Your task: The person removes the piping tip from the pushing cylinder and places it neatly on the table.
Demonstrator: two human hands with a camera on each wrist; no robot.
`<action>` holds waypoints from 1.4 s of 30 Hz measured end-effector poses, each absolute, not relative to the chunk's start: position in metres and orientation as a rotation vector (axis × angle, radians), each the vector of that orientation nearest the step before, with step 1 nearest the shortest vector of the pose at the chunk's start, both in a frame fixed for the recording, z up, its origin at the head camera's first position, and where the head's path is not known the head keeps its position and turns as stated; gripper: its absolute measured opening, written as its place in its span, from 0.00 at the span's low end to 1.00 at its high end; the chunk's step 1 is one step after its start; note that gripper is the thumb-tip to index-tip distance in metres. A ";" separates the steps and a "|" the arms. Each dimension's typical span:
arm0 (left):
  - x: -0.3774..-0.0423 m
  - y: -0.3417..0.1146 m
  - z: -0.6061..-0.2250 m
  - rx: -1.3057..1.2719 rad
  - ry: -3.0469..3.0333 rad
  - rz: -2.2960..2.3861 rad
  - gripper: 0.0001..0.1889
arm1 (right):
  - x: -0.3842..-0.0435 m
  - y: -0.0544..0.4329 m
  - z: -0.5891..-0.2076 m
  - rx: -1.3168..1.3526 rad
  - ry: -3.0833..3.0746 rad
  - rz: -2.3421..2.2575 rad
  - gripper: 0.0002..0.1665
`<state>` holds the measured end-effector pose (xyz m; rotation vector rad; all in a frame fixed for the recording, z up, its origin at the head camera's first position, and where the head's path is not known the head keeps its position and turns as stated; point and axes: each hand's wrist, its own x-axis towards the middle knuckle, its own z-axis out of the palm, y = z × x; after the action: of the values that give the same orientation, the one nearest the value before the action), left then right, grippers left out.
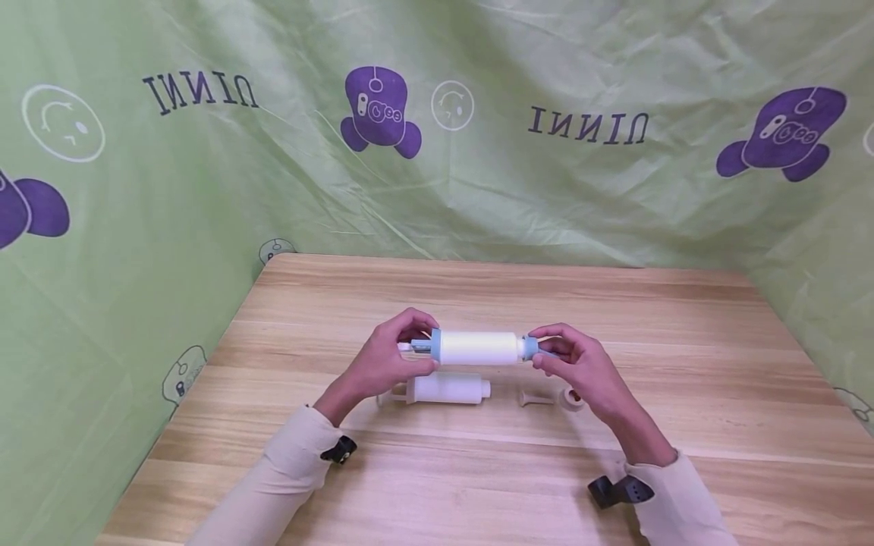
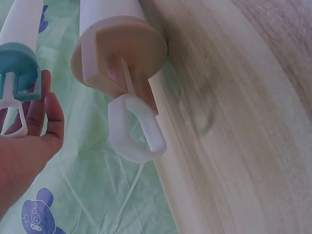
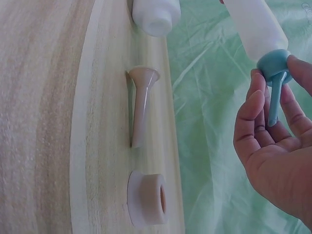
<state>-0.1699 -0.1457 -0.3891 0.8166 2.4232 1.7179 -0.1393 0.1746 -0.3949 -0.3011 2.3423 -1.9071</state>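
Held level above the table is a white syringe (image 1: 478,348) with blue ends. My left hand (image 1: 385,356) grips its blue flanged end, fingers above and thumb below; a white pull ring (image 2: 20,127) sticks out there. At the other end, my right hand (image 1: 587,371) pinches the blue screw cap (image 3: 274,64), with a thin blue nozzle (image 3: 275,100) pointing out of it toward the palm. A second white syringe (image 1: 447,387) with a beige flange (image 2: 122,48) and a white pull ring (image 2: 137,129) lies on the table just below the held one.
On the wooden table (image 1: 437,485), a beige flared nozzle (image 3: 142,105) and a beige screw ring (image 3: 148,200) lie to the right of the second syringe. Green printed cloth (image 1: 478,197) hangs around the table's back and sides.
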 end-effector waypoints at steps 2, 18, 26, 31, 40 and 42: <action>-0.171 -0.146 -0.389 0.820 2.412 1.725 0.23 | -0.140 0.175 -0.395 -0.294 2.345 -1.907 0.22; -0.184 -0.154 -0.391 0.762 2.412 1.728 0.24 | -0.142 0.176 -0.394 -0.291 2.345 -1.907 0.22; -0.195 -0.160 -0.398 0.683 2.375 1.756 0.24 | -0.143 0.177 -0.393 -0.296 2.337 -1.901 0.22; -0.203 -0.163 -0.402 0.644 2.417 1.733 0.24 | -0.144 0.175 -0.393 -0.298 2.323 -1.888 0.23; -0.212 -0.166 -0.404 0.589 2.482 1.646 0.26 | -0.143 0.175 -0.395 -0.269 2.329 -1.876 0.23; -0.209 -0.164 -0.396 0.585 2.489 1.626 0.24 | -0.143 0.176 -0.395 -0.269 2.329 -1.874 0.23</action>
<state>-0.2094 -0.1640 -0.3957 0.5845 2.4889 1.6258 -0.1428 0.1757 -0.3949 -0.2690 2.3289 -1.8745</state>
